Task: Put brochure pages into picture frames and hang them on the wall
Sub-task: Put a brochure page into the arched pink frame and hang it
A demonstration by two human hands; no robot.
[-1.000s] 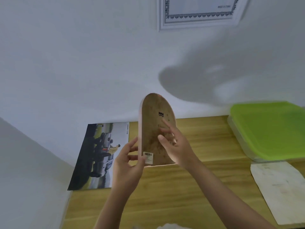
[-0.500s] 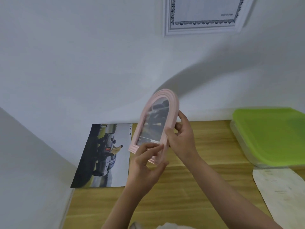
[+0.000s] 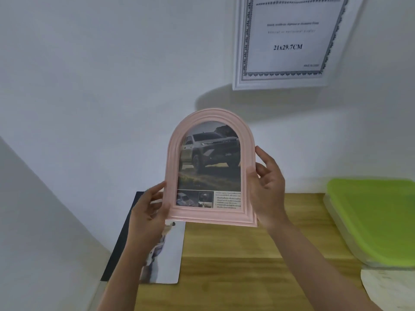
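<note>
A pink arched picture frame [image 3: 173, 158] faces me upright in mid-air, in front of the white wall. Inside it sits a brochure page [image 3: 210, 167] showing a grey pickup truck with small photos and text below. My left hand [image 3: 149, 212] grips the frame's lower left edge. My right hand [image 3: 267, 187] holds its right side, thumb on the front and fingers behind. Another brochure page [image 3: 166, 254] lies on the wooden table under my left arm, partly hidden.
A white rectangular frame [image 3: 238, 63] with a "21x29.7CM" insert hangs on the wall at upper right. A box with a green lid [image 3: 377, 218] stands at the table's right side, a pale paper sheet [image 3: 390, 288] in front of it. A white side wall [image 3: 45, 221] closes the left.
The frame was turned from back side facing me to front side facing me and lifted higher toward the wall. Both hands shifted to its side edges.
</note>
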